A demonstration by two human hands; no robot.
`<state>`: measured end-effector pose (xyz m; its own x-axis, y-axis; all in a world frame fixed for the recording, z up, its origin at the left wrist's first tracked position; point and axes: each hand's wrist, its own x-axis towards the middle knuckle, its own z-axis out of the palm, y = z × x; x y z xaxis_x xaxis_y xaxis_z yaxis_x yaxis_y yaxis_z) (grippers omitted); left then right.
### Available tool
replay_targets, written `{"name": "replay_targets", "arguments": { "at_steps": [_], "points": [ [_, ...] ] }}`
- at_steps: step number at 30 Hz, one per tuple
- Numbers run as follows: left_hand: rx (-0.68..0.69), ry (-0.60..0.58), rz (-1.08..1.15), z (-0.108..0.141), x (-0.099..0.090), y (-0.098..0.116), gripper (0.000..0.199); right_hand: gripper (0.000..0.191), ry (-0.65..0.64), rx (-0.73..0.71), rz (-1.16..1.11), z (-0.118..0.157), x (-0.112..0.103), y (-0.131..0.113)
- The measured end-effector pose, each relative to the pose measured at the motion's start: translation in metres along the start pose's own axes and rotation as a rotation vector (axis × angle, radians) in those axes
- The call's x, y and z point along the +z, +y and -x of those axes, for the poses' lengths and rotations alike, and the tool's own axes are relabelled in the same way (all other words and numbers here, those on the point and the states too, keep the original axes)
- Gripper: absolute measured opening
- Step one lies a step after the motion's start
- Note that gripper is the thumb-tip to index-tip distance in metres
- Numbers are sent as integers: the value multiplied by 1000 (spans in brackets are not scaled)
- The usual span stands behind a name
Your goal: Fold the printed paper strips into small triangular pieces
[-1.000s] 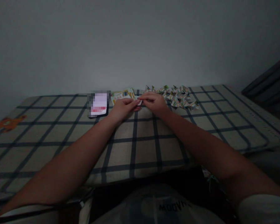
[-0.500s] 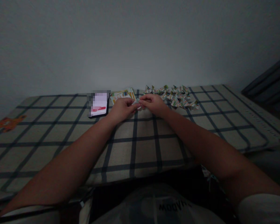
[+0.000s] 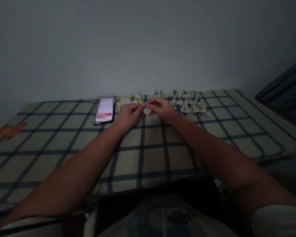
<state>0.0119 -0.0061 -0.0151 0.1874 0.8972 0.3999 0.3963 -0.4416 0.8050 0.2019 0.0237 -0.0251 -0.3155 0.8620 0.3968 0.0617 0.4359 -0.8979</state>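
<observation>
Between my hands is a small folded piece of printed paper (image 3: 147,111), pinched from both sides just above the checked cloth. My left hand (image 3: 130,114) is closed on its left edge with thumb and fingers. On the other side, my right hand (image 3: 160,107) pinches it near the top right. Behind my left hand lies a stack of printed paper sheets (image 3: 128,99), partly hidden by that hand. Several folded paper pieces (image 3: 187,101) with pointed corners lie in a cluster beyond and right of my right hand.
A phone (image 3: 105,110) with a lit, partly blurred screen lies left of the paper stack. At the far left is a flat orange item (image 3: 10,130). A checked cloth (image 3: 153,161) covers the table, which meets a pale wall (image 3: 148,49) at the back.
The folded paper has turned between my fingers and now shows more of its printed face. Both hands have shifted only slightly; the phone, stack and cluster stay put.
</observation>
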Motion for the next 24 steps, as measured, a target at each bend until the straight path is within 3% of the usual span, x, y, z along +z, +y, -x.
{"name": "replay_targets", "arguments": {
  "at_steps": [15,21,24],
  "points": [
    [-138,330,522,-12,9,-7,42,28,242,104,-208,-13,-3,9],
    [-113,298,586,-10,9,-2,42,24,277,84,-199,-10,5,1],
    [-130,219,619,-6,9,3,45,25,276,62,-173,-5,4,-3]
  ]
}}
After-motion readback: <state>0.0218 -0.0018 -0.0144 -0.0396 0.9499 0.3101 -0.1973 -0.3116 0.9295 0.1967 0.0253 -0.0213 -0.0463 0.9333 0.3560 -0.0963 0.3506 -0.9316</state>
